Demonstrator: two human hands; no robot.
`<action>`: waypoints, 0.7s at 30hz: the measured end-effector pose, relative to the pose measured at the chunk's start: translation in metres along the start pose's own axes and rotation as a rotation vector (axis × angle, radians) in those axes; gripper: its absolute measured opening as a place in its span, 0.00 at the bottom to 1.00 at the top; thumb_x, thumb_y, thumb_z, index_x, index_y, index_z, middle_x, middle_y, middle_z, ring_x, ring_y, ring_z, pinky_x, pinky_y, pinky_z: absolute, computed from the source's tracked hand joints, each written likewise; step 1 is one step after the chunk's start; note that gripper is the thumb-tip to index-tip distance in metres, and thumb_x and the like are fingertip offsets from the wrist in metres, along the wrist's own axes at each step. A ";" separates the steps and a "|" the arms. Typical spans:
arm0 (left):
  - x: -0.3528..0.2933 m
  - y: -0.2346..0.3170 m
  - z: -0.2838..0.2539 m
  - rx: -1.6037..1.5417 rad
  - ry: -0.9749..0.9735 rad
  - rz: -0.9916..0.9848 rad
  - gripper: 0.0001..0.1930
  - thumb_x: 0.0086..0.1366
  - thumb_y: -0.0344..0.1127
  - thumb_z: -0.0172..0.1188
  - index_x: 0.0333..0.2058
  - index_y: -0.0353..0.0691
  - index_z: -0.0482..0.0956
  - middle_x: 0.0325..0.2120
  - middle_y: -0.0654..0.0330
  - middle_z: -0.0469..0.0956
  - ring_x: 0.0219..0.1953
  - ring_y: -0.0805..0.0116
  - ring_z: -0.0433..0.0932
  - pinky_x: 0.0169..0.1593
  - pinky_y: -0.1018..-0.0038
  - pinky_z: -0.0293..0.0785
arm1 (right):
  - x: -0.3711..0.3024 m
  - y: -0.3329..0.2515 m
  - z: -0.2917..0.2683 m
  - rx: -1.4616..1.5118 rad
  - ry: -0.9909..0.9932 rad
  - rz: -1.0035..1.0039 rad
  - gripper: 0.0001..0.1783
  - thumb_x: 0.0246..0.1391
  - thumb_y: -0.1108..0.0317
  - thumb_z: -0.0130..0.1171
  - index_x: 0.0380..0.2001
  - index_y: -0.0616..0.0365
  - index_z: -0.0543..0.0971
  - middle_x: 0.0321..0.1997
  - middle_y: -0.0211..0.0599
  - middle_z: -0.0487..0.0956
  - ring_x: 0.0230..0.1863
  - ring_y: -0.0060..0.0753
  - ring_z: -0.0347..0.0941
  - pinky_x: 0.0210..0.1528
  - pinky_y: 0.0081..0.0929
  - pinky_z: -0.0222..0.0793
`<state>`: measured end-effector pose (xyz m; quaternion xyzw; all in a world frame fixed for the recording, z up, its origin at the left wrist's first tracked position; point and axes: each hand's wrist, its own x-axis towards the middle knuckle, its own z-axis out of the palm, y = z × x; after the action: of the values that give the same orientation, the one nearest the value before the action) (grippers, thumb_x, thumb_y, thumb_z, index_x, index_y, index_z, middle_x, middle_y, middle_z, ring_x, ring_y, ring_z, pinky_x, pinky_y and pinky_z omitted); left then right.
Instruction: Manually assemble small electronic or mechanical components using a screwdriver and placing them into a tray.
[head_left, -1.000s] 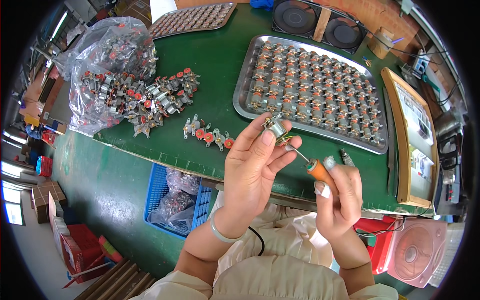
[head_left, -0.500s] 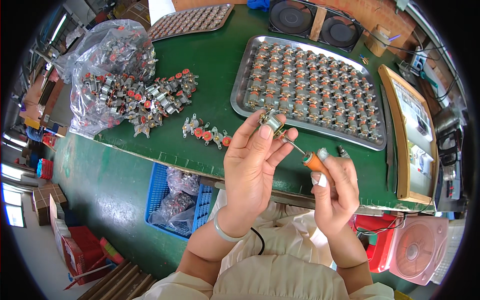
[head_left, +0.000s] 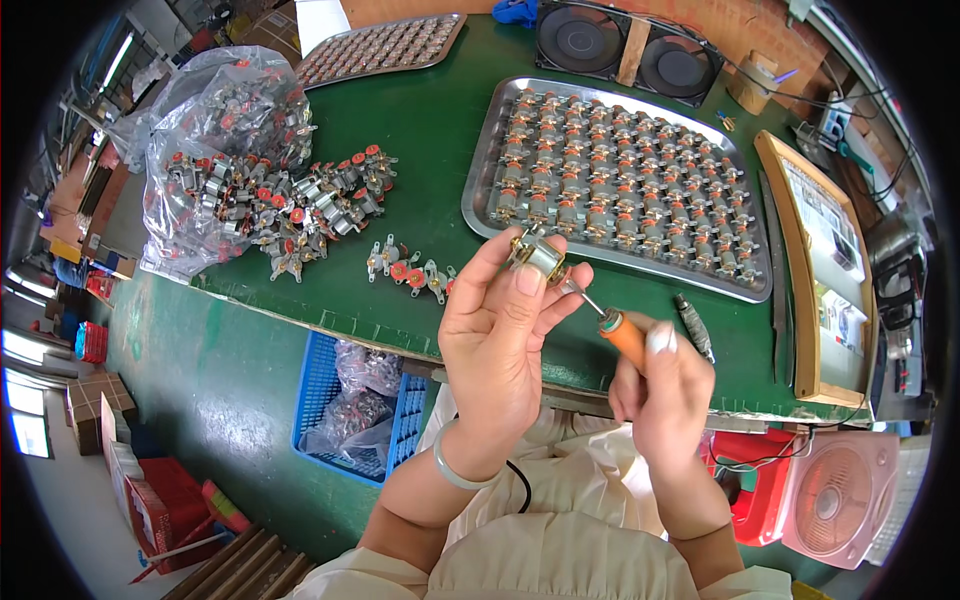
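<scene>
Above the near edge of the green bench, my left hand (head_left: pixel 497 335) pinches a small silver cylindrical metal part (head_left: pixel 538 257) between thumb and fingers. My right hand (head_left: pixel 668 390) is closed around the orange handle of a screwdriver (head_left: pixel 625 340); its shaft points up-left and the tip meets the part's lower right end, where fingers partly hide the contact. White wrapping covers a fingertip of the right hand. Just beyond my hands lies a metal tray (head_left: pixel 481 170) with rows of similar parts. A few loose parts (head_left: pixel 412 275) with red discs rest left of my left hand.
Left on the bench, a heap of parts (head_left: pixel 300 208) spills from a clear plastic bag (head_left: pixel 175 120). A second tray (head_left: pixel 440 55), two black fans (head_left: pixel 580 40) and a wooden frame (head_left: pixel 815 280) stand around. A grey cylindrical object (head_left: pixel 692 325) lies right. Below sits a blue crate (head_left: pixel 318 395).
My right hand has turned and shifted its grip on the screwdriver handle, uncovering more of the grey object behind it. The left hand still holds the metal part, shifted slightly left.
</scene>
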<state>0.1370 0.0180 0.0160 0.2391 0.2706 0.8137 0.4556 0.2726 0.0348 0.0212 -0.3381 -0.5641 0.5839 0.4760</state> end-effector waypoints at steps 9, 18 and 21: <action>-0.004 0.002 0.004 0.115 -0.018 0.053 0.16 0.63 0.32 0.48 0.49 0.37 0.64 0.41 0.51 0.73 0.38 0.61 0.77 0.38 0.73 0.78 | -0.001 0.016 -0.004 -0.601 0.180 -0.605 0.16 0.57 0.58 0.47 0.35 0.64 0.67 0.19 0.34 0.67 0.18 0.17 0.59 0.17 0.15 0.52; -0.002 0.001 -0.004 0.140 -0.055 0.081 0.16 0.63 0.31 0.48 0.49 0.36 0.63 0.41 0.49 0.73 0.38 0.59 0.77 0.38 0.72 0.78 | -0.005 0.004 0.006 0.261 -0.014 0.216 0.18 0.57 0.55 0.46 0.35 0.63 0.67 0.17 0.31 0.67 0.16 0.16 0.58 0.16 0.16 0.55; -0.002 0.001 -0.005 0.140 -0.050 0.083 0.16 0.63 0.31 0.48 0.49 0.36 0.63 0.41 0.49 0.73 0.38 0.58 0.77 0.39 0.71 0.78 | -0.004 0.013 0.003 -0.482 0.136 -0.347 0.17 0.55 0.56 0.49 0.30 0.62 0.68 0.17 0.28 0.67 0.16 0.14 0.58 0.16 0.15 0.54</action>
<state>0.1343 0.0152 0.0126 0.3017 0.3050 0.8048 0.4102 0.2690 0.0317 0.0085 -0.3784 -0.7024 0.3191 0.5115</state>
